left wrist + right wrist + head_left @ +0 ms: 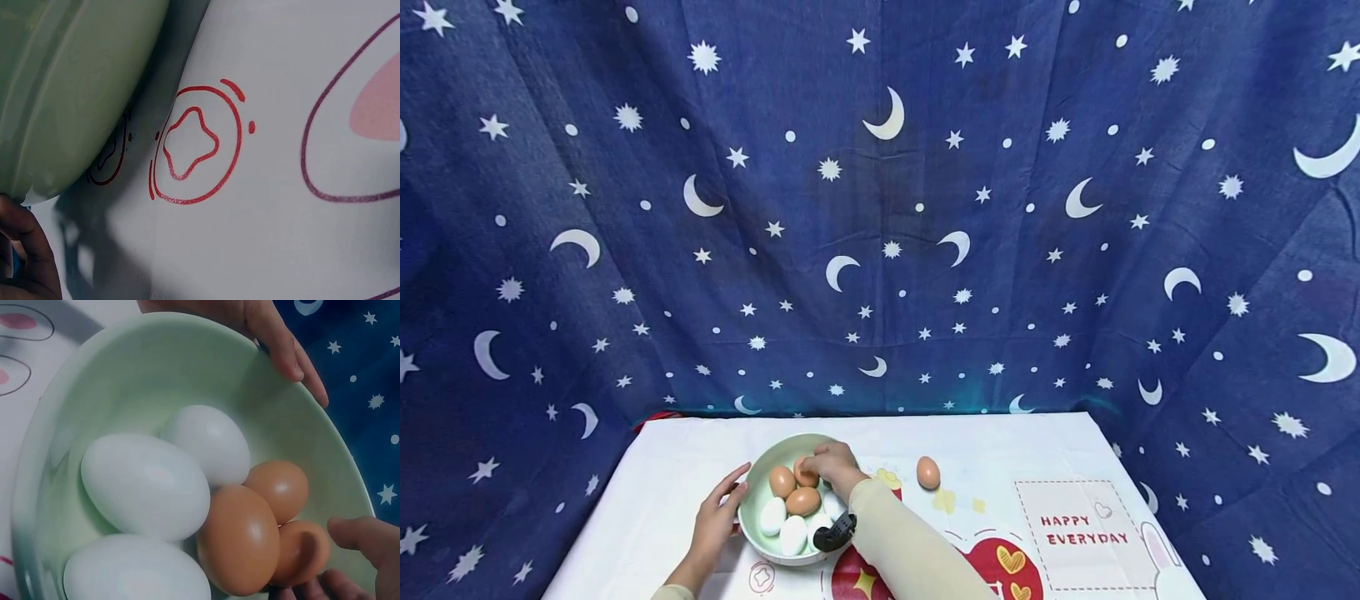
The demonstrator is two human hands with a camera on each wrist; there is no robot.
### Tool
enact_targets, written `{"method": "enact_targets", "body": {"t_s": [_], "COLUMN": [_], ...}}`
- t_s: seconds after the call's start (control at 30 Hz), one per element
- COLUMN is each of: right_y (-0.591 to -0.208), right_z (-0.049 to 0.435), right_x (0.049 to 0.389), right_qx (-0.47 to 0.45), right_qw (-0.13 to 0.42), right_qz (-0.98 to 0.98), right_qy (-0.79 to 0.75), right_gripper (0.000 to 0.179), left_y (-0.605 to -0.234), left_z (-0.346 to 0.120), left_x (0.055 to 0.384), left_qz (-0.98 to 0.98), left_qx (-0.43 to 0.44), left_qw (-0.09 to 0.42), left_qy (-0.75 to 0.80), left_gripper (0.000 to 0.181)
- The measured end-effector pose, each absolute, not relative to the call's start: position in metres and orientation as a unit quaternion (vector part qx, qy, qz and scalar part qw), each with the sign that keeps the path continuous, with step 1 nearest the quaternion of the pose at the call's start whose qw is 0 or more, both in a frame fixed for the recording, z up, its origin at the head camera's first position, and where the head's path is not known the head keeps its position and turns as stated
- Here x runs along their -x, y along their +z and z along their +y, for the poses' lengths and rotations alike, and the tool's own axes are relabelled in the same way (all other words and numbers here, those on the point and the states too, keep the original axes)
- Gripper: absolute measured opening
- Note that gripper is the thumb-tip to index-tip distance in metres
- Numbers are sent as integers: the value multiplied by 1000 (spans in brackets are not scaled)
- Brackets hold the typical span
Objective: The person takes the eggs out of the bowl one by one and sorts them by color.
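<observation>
Right hand inside round pale-green bowl

Its grip stands apart beside a smooth brown egg; contact is unclear. The left hand touches the bowl's side, fingers relaxed. Two more brown eggs and white eggs lie alongside; a lone brown egg rests on the white printed worktop.

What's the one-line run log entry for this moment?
left hand: against green bowl | right hand: in bowl, at brown egg | also inside: more brown eggs, white eggs | lone brown egg: tablecloth, right of bowl
</observation>
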State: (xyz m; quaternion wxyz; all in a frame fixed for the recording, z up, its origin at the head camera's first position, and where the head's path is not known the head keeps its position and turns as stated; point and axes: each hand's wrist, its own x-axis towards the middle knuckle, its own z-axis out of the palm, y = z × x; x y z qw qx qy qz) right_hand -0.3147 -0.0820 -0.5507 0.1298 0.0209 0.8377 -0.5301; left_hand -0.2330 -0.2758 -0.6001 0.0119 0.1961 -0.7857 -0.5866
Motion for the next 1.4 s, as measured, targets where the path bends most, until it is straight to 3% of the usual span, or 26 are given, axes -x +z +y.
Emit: {"method": "enact_targets", "body": {"t_s": [0.9, 1.4], "right_y": [-558, -558], "right_z": [-90, -85], "right_x": [315, 316], "right_qx": [-17, -12], "right_qw": [82, 130], "right_qz": [868, 849], "right_qy": [-489, -512], "right_gripper": [34, 34], "left_y": [-603, -603], "left_z": [-275, -275], "left_x": [235, 235], "left_qz": [-775, -777], "left_qx": [-204, -208], "left_qw": [17, 16], "left_qy": [-598, -594], "left_gripper": [48, 50]}}
